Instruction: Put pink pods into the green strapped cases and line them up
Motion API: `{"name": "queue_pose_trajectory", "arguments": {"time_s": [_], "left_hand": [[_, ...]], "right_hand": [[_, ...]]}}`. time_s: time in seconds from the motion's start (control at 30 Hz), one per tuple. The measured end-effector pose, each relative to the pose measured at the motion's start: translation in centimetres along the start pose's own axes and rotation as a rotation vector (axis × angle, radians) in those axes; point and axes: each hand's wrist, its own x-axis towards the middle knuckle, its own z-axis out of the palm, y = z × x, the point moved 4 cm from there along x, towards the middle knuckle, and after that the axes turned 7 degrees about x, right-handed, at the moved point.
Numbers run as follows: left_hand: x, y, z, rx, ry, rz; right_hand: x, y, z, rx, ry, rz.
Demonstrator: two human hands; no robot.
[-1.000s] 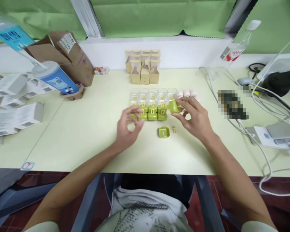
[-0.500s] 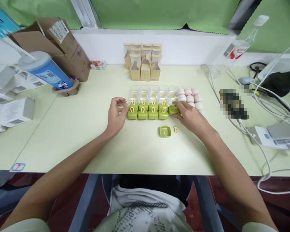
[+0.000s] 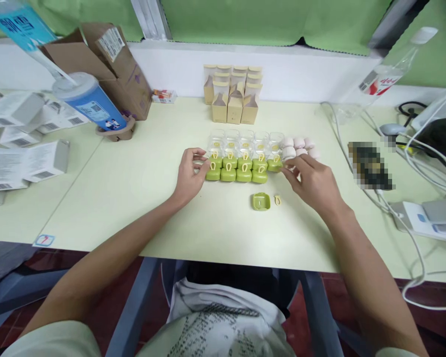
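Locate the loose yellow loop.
In the head view, the loose yellow loop lies right of centre, just right of the hollow green piece and below-left of the right hand.

1. The view comes from 1 camera on the person's head, above the shirt at the bottom edge.
2. It looks forward and down across the table to the white wall and green covering behind.
3. It sits near enough that the left hand and right hand fall mid-frame.
4. The table's front edge slopes down rightward, so the view is slightly rolled.
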Motion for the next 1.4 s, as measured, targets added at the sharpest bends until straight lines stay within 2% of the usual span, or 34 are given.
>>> {"name": "queue_pose_trajectory", "arguments": {"time_s": [0.07,0.13,0.17,0.23,0.27,0.33,0.4,0.5,0.6,0.67,0.8,0.9,1.1,1.4], "left_hand": [[-0.7,1.6,-0.7,0.097,0.106,0.188],[-2.2,3.9,-0.7,0.196,0.147,0.451],[-3.2,5.2,-0.3,0.220,0.108,0.591],[-5.3,7.3,1.3,0.233,-0.105,0.795],[-6.1,8.0,2.3,0.266,-0.211,0.858],[-7.2,9.0,4.1,0.310,-0.352,0.912],[-7.5,9.5,5.5,0.333,-0.424,0.921],[-7.3,9.5,6.5,0.297,-0.446,0.920],[-7.0,9.4,6.1,0.194,-0.396,0.892],[-6.8,9.2,5.5,0.117,-0.353,0.830],[-6.2,8.9,4.6,0.000,-0.272,0.623],[-5.9,8.8,4.2,-0.074,-0.230,0.541],[-5.6,8.5,4.1,-0.135,-0.177,0.484],[-5.8,8.5,4.2,-0.133,-0.177,0.495]], "right_hand": [[-0.5,-0.5,-0.3,0.036,-0.137,0.040],[-1.3,-0.9,0.3,0.120,-0.363,0.075],[-1.6,-1.1,0.7,0.166,-0.464,0.089],[-2.0,-1.3,1.3,0.246,-0.584,0.097],[-2.0,-1.4,1.3,0.291,-0.595,0.089],[-1.6,-1.4,0.9,0.391,-0.537,0.067],[-1.2,-1.3,0.2,0.504,-0.418,0.073],[-0.8,-1.5,-0.6,0.781,-0.263,0.104],[-0.9,-2.6,-0.4,1.077,-0.149,0.031],[-1.1,-3.6,0.2,1.135,-0.080,-0.043],[-1.6,-5.3,0.9,0.927,0.072,-0.234],[-1.8,-5.9,0.8,0.748,0.156,-0.368],[-1.7,-6.3,0.7,0.692,0.183,-0.414],[-2.5,-7.4,1.7,0.419,0.183,-0.539]]}}
